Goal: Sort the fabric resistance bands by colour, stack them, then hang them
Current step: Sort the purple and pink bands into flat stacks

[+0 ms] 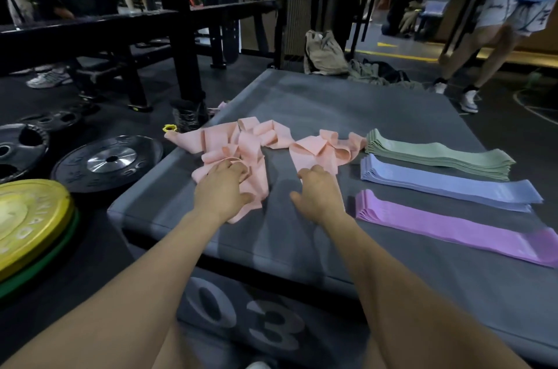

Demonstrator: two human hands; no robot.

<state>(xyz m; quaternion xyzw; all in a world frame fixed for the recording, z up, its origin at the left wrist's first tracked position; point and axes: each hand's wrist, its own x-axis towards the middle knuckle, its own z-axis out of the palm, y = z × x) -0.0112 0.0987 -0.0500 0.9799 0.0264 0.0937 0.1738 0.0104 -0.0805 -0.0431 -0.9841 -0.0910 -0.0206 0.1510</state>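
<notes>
**Pink bands loose, three colours stacked**

Forearms closest to us, both reaching out over the grey padded box (302, 91), the biggest thing here, "03" printed on its near face. We see the pink bands (241, 142) as one loose, tangled heap across the box's middle-left, unstacked. Right of that heap, three flat stacks lie side by side, apart from each other: green stack (437, 155) farthest, blue stack (447, 184) in the middle, purple stack (453, 225) nearest us. Floor left of the box: yellow weight plate (27, 220) lying on a green one, black weight plate (108, 162) beyond it. Khaki bag (323, 51) sits past the box's far edge.

Left hand (222, 192): fingers curled into the pink heap's near end, gripping fabric. Right hand (317, 192): fingers bent, tips at the near edge of the heap's right part; we can't tell if it grips anything.
</notes>
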